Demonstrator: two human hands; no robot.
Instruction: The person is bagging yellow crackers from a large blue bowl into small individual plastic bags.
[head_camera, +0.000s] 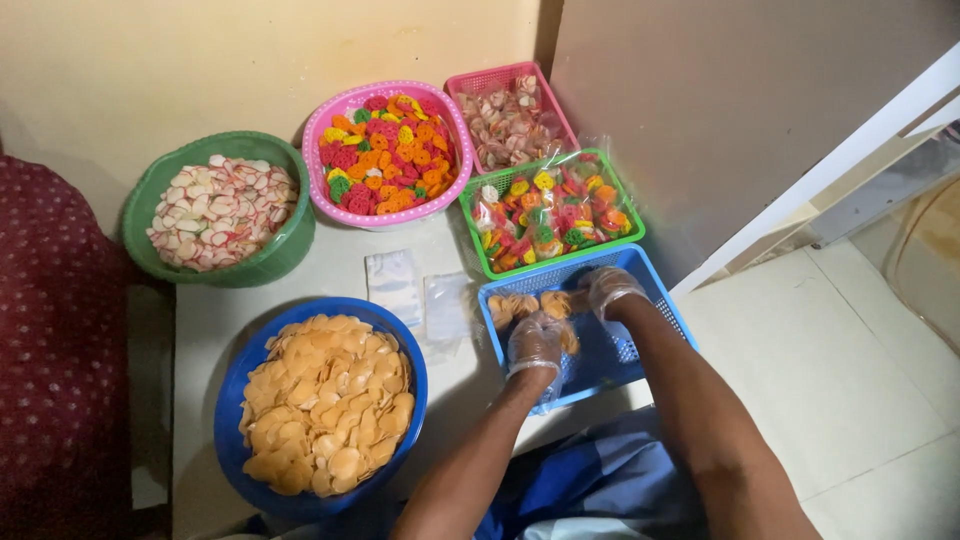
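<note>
White bench (330, 270) against a cream wall, tiled floor at right. Green bowl (262, 262) holds white-pink crackers; pink bowl (345, 105), mixed coloured ones; blue bowl (235, 385), plain orange chips (325, 400). Pink basket (480, 80) and green basket (478, 240) carry bagged crackers. Blue basket (640, 345) overhangs the bench's front corner, its near half bare. Gloved left hand (535, 345) and right hand (610, 290), fingers curled around a clear packet of chips (540, 305) inside it.

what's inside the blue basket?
Blue basket: clear bags of orange crackers at its far end, both gloved hands on them. Hands cover the rest of the bags.
</note>
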